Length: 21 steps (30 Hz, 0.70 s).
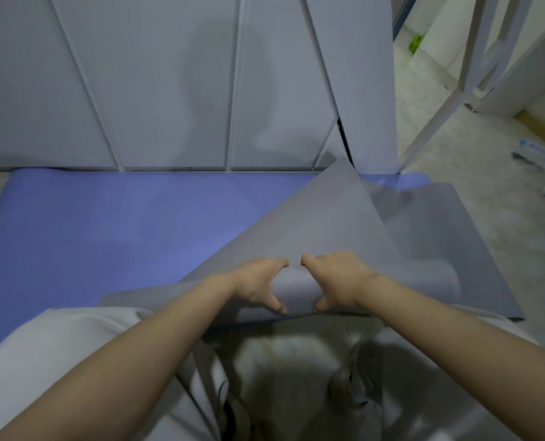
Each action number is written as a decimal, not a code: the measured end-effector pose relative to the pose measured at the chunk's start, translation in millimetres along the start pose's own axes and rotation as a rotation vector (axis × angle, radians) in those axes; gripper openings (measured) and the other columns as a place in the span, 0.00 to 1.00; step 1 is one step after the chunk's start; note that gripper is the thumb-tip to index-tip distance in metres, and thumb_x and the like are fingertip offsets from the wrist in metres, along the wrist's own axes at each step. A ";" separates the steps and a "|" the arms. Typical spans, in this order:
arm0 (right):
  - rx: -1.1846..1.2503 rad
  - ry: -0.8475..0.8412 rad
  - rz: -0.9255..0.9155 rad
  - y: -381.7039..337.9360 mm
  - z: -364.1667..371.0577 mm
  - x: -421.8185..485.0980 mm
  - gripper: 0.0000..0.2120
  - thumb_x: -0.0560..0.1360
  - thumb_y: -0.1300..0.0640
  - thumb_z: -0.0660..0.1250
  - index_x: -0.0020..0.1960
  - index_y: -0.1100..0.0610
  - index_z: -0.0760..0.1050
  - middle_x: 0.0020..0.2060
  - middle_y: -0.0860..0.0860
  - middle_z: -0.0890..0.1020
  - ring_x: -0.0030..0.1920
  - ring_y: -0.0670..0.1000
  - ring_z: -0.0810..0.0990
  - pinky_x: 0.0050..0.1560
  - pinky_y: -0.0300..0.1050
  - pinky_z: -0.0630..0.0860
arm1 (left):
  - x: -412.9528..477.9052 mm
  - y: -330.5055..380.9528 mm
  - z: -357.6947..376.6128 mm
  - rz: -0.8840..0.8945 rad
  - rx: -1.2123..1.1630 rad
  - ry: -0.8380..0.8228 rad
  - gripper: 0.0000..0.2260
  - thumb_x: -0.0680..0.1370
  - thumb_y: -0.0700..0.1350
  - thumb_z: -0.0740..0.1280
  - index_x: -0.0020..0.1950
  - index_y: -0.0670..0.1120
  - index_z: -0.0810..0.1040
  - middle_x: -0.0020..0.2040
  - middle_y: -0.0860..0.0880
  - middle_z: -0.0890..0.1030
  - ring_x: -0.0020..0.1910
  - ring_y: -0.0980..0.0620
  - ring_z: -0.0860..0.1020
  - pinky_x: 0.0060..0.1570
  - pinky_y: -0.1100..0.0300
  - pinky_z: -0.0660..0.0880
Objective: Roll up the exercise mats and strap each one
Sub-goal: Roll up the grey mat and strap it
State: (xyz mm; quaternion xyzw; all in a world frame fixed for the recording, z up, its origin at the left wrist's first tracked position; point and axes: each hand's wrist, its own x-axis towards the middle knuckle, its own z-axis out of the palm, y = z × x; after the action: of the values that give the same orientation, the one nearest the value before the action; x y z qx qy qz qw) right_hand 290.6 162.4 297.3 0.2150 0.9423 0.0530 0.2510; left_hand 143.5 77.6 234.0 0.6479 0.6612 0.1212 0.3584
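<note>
Being gripped midway by the left hand (258,284) and right hand (337,281), the grey mat (328,224) could be rolled crooked, its ends unsupported.

The left forearm (121,361) enters from 7 o'clock and the right forearm (455,329) from 4 o'clock. Both are bare and converge toward centre. The left hand (256,283) and right hand (339,280) sit side by side, knuckles up, close but apart. Each hand grips the grey mat roll (296,289), with fingers curled over its 12 o'clock side and thumbs hooked under its 6 o'clock side.
</note>
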 end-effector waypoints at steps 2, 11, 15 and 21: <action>0.062 -0.080 0.011 1.6 -6.3 3.3 0.32 0.65 0.44 0.74 0.62 0.55 0.66 0.56 0.55 0.78 0.54 0.58 0.78 0.48 0.46 0.71 | -1.9 2.0 3.4 -0.021 0.017 0.037 0.28 0.66 0.52 0.77 0.60 0.47 0.69 0.57 0.46 0.77 0.55 0.44 0.75 0.51 0.55 0.72; 0.309 -0.295 0.008 16.0 -37.0 20.7 0.30 0.62 0.45 0.78 0.59 0.52 0.71 0.54 0.50 0.79 0.49 0.51 0.76 0.49 0.43 0.73 | -8.8 9.5 7.0 -0.043 0.310 0.356 0.31 0.66 0.58 0.74 0.63 0.48 0.66 0.59 0.47 0.74 0.58 0.44 0.73 0.52 0.54 0.66; 0.280 -0.275 0.019 16.4 -37.4 16.6 0.30 0.63 0.45 0.78 0.59 0.52 0.72 0.55 0.51 0.79 0.51 0.52 0.77 0.48 0.42 0.72 | -5.8 11.5 -0.2 -0.038 0.268 0.329 0.29 0.65 0.57 0.75 0.59 0.48 0.68 0.55 0.45 0.78 0.52 0.42 0.76 0.43 0.55 0.67; 0.011 -0.036 0.015 2.3 -24.0 -2.8 0.38 0.62 0.38 0.76 0.63 0.54 0.65 0.58 0.53 0.77 0.56 0.56 0.77 0.48 0.46 0.70 | -7.3 14.4 -11.6 -0.027 0.150 0.157 0.26 0.66 0.53 0.76 0.58 0.48 0.70 0.55 0.46 0.79 0.52 0.44 0.77 0.42 0.60 0.67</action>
State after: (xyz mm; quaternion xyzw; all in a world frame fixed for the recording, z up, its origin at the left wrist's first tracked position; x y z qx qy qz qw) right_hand 281.8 163.5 319.9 0.2241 0.9364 0.0459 0.2662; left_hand 146.6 76.1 253.6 0.6524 0.7030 0.1169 0.2579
